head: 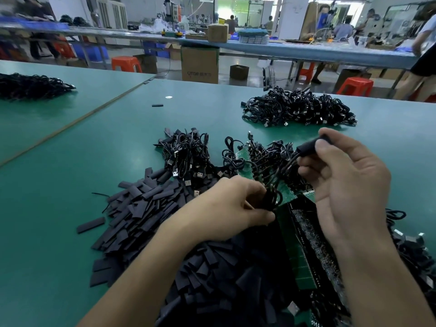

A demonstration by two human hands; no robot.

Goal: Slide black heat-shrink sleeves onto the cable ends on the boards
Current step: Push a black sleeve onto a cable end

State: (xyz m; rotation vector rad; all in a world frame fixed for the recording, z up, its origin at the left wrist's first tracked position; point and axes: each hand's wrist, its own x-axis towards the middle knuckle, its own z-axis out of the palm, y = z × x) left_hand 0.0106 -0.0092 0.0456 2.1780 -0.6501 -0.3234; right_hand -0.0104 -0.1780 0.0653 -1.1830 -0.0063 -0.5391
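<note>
Slanting up-right, black sleeve (pixel 309 145).

On the counter (pixel 70 161), a heap of sleeves (pixel 146 208) fills the lower middle of the frame. Boards (pixel 297 251) lie just right of it, with cables (pixel 188 156) bunched above at centre. The left hand (pixel 226 208) grips a cable bundle (pixel 271 199) over the boards' upper end. To its right, the right hand (pixel 346 180) pinches a sleeve (pixel 311 145). A second cable heap (pixel 299 109) lies upper right and a third heap (pixel 30 86) upper left, with a lone sleeve (pixel 157 105) between them.
</note>
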